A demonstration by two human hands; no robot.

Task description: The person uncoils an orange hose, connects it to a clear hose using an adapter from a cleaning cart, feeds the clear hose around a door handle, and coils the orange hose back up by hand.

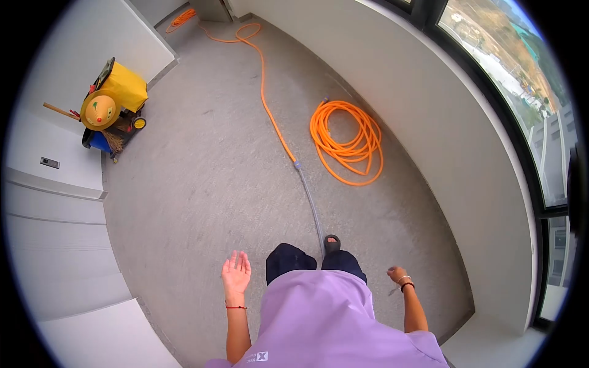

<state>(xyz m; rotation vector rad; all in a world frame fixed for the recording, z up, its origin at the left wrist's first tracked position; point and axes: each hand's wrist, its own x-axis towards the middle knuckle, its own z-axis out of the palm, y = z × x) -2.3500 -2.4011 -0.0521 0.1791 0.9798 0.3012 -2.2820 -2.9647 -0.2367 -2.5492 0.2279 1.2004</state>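
Observation:
My left hand (pixel 236 274) hangs over the floor left of my legs, palm up with the fingers stretched out and nothing in it. On the other side, my right hand (pixel 397 273) is held low with its fingers curled in. Whatever it may hold is hidden, though a thin greyish thing shows faintly below the wrist. A clear grey hose (pixel 311 199) runs between my legs and joins an orange hose (pixel 274 122) at a purple connector (pixel 297 164). Neither hand touches the hose. Ahead on the right lies a coiled orange hose (pixel 346 150).
A cleaning cart (pixel 123 89) with a yellow bag, straw hat and broom stands by the left wall. More orange hose (pixel 181 19) is heaped near the far doorway. A low wall (pixel 454 116) with windows (pixel 515 67) runs along the right. My sandalled foot (pixel 332 243) is forward.

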